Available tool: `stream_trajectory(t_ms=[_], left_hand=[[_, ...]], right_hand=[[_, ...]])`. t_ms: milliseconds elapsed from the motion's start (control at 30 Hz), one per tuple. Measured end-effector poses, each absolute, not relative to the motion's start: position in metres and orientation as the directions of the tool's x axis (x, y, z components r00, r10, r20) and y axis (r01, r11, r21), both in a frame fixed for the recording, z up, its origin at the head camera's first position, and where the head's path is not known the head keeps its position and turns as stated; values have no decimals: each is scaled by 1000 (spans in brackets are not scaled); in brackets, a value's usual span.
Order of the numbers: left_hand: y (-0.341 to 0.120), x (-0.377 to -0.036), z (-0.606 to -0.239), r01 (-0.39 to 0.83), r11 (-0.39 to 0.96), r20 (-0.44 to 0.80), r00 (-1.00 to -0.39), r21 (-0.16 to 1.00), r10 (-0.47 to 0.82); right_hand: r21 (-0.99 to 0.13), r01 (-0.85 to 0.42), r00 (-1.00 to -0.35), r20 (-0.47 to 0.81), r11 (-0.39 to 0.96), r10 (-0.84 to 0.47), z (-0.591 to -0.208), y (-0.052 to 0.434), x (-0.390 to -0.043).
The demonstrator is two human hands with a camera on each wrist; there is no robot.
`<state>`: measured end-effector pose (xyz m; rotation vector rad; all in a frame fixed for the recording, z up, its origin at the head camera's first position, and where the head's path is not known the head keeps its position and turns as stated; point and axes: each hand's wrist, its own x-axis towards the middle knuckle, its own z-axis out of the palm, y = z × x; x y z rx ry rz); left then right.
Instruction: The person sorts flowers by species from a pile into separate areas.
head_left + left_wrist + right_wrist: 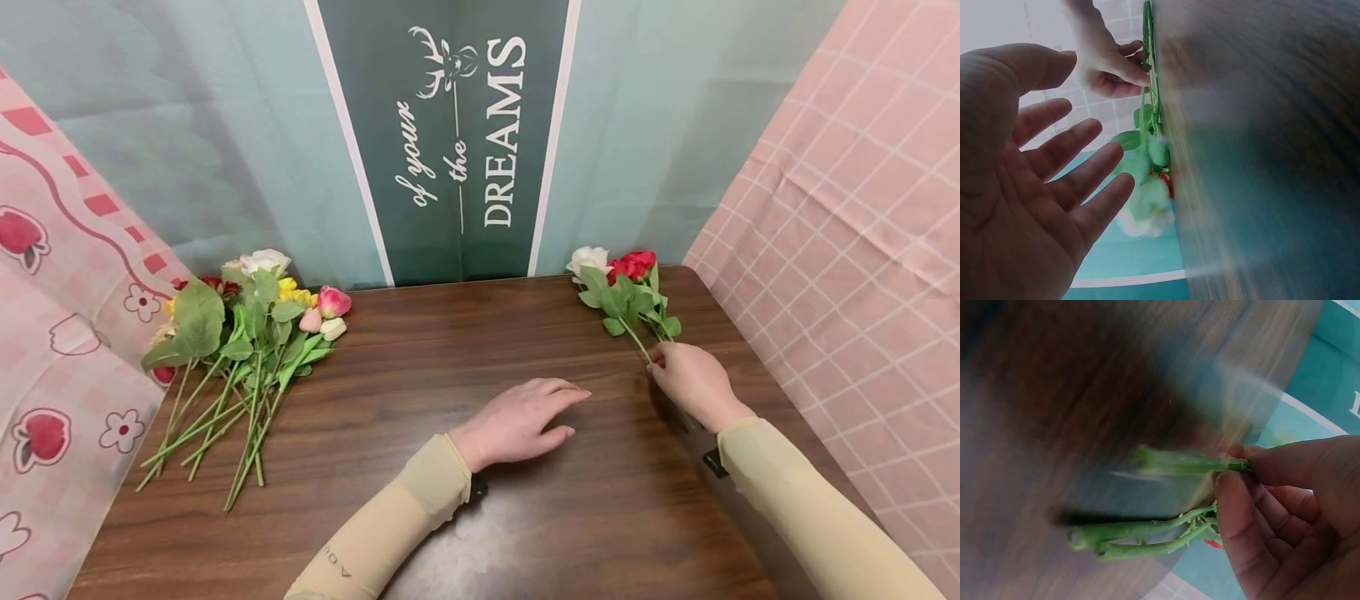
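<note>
My right hand (693, 383) pinches a green stem (1188, 464) between thumb and index finger at the right of the table. That stem runs up toward a white rose (588, 260). Red roses (632, 265) lie right beside it, their leaves overlapping in the head view. Two more green stems (1141, 536) sit just under the pinched one in the right wrist view, outside the fingertips. Over the middle of the table, my left hand (517, 422) holds nothing, its fingers extended and spread in the left wrist view.
A pile of mixed artificial flowers (258, 333) lies at the table's left, stems toward the near side. The brown wooden table (450, 333) meets a green printed cloth (465, 150) at the back. Pink patterned cloths (847, 225) flank both sides.
</note>
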<state>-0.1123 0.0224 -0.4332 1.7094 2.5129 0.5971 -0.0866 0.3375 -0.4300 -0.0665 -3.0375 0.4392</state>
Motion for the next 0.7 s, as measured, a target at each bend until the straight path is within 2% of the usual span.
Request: stream_trajectory(t_ms=[333, 700], left_hand=[[19, -113, -432, 876, 336, 141, -403, 347, 904], [18, -115, -433, 873, 334, 111, -395, 356, 912]], right_hand=[[-282, 95, -995, -10, 955, 96, -436, 344, -101], [-291, 88, -994, 41, 953, 104, -436, 349, -97]])
